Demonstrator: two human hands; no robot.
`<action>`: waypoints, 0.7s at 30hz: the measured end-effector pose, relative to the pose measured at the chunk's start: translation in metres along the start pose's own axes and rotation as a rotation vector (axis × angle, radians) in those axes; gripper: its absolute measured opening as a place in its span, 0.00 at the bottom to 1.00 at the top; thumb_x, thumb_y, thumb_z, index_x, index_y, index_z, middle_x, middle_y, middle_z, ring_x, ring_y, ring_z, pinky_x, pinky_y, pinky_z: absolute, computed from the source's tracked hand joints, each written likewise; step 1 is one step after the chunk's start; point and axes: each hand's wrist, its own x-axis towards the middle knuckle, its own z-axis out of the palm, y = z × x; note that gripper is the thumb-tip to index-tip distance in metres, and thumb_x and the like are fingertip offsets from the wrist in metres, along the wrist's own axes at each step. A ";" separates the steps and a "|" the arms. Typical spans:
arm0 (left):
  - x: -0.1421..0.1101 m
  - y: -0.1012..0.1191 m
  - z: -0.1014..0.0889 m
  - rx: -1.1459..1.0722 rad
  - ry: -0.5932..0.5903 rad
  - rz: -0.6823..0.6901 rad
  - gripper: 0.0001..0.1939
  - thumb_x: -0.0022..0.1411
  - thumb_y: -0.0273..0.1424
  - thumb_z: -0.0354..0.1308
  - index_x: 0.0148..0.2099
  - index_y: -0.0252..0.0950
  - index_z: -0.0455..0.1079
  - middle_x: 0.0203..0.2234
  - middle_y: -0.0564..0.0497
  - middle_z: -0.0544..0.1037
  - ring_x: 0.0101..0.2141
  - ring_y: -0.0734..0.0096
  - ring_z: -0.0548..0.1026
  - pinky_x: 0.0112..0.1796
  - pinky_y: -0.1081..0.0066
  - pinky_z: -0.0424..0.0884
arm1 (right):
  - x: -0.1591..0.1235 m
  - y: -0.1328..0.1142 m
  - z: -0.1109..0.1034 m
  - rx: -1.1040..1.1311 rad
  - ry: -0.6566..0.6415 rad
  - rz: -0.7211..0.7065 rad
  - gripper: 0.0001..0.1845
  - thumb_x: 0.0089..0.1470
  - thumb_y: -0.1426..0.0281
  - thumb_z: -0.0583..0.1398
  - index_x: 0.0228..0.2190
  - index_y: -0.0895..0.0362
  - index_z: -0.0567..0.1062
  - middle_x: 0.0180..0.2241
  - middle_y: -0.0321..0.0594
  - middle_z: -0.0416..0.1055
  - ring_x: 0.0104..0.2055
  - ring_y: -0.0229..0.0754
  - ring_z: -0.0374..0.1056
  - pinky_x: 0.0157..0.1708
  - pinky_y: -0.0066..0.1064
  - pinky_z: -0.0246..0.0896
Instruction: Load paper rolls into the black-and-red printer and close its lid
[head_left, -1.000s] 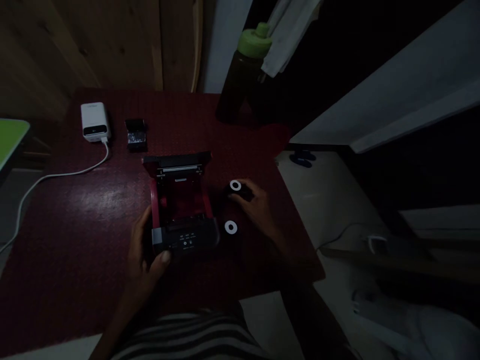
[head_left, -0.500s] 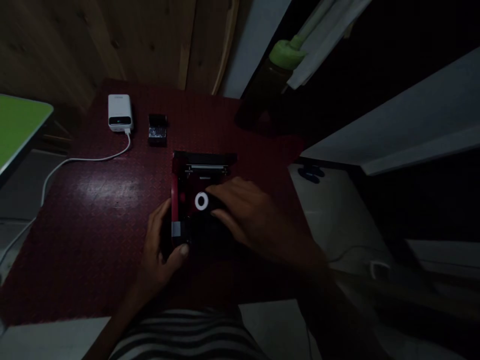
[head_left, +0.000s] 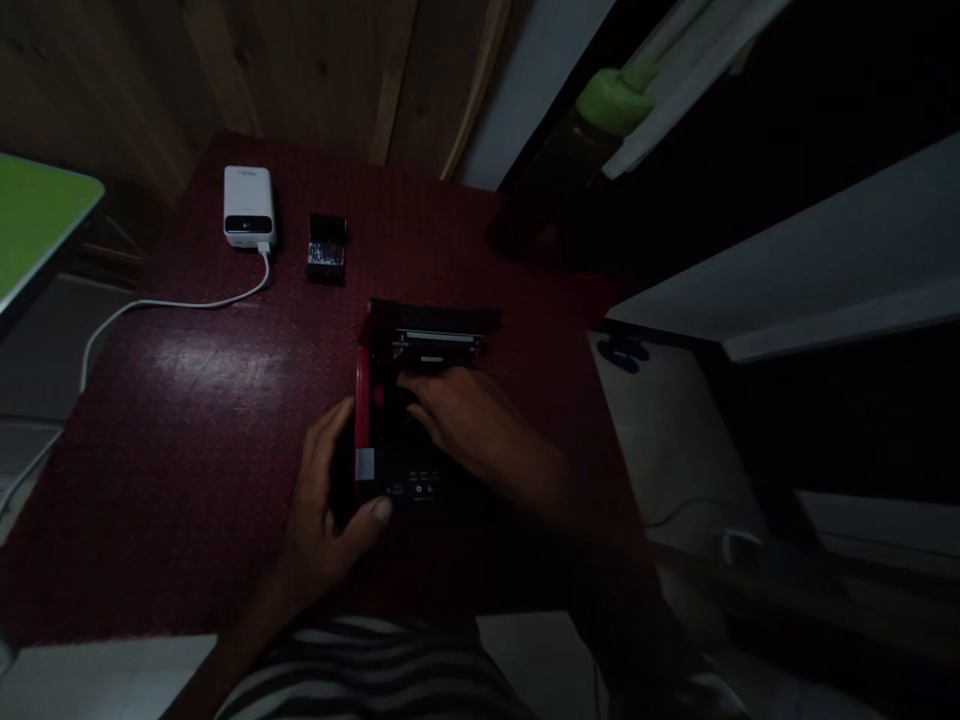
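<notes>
A small black and red printer [head_left: 363, 400] stands on the table with its lid [head_left: 442, 318] tipped back, showing a roller and bar inside. My left hand [head_left: 324, 515] grips its left side, the thumb on the front corner and the fingers along the red wall. Reaching over from the right, my right hand [head_left: 472, 418] has its fingers bent down into the dark compartment. Whatever those fingers hold is hidden; the white-cored roll seen earlier does not show. A short black piece with a shiny, wrinkled middle [head_left: 326, 247] lies beyond the printer.
On the dark red patterned table [head_left: 202, 470], a white power bank [head_left: 249, 200] has a white cable [head_left: 180, 304] trailing left. A bottle with a green cap [head_left: 613, 103] stands at the back right. A green board [head_left: 45, 220] juts in from the left.
My right hand has carried the black roll with its white core into the printer, and the white ring is out of sight. My left hand keeps its grip. The view has shifted slightly.
</notes>
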 end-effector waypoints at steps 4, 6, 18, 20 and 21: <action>0.001 0.000 0.001 -0.003 0.007 -0.014 0.41 0.74 0.47 0.64 0.82 0.48 0.56 0.75 0.41 0.65 0.73 0.41 0.64 0.71 0.40 0.63 | -0.007 0.007 0.007 0.096 0.076 -0.042 0.22 0.70 0.83 0.56 0.54 0.52 0.82 0.49 0.44 0.84 0.48 0.47 0.80 0.50 0.37 0.72; 0.000 0.000 0.000 0.004 0.013 -0.013 0.41 0.74 0.47 0.64 0.82 0.48 0.57 0.75 0.40 0.65 0.73 0.40 0.65 0.70 0.40 0.64 | -0.015 0.011 0.008 0.154 0.126 -0.092 0.25 0.69 0.84 0.53 0.57 0.53 0.80 0.51 0.46 0.83 0.53 0.48 0.79 0.55 0.40 0.72; 0.072 0.038 -0.013 -0.047 0.148 -0.102 0.29 0.78 0.49 0.58 0.75 0.49 0.68 0.73 0.47 0.72 0.70 0.51 0.71 0.67 0.51 0.69 | -0.054 0.026 0.036 0.211 0.538 -0.441 0.12 0.71 0.80 0.60 0.45 0.57 0.83 0.40 0.43 0.84 0.43 0.46 0.76 0.46 0.39 0.73; 0.100 0.043 -0.009 -0.095 0.172 -0.046 0.27 0.77 0.51 0.59 0.71 0.48 0.73 0.68 0.46 0.76 0.68 0.51 0.73 0.65 0.53 0.70 | -0.054 0.022 0.047 0.175 0.689 -0.438 0.12 0.70 0.82 0.60 0.44 0.58 0.83 0.42 0.45 0.84 0.44 0.46 0.76 0.45 0.39 0.74; 0.112 0.044 -0.006 -0.102 0.173 -0.036 0.25 0.78 0.52 0.57 0.67 0.46 0.77 0.65 0.46 0.79 0.65 0.52 0.75 0.63 0.53 0.71 | -0.056 0.019 0.052 0.171 0.758 -0.421 0.12 0.70 0.82 0.60 0.44 0.58 0.83 0.42 0.46 0.84 0.44 0.46 0.75 0.45 0.39 0.74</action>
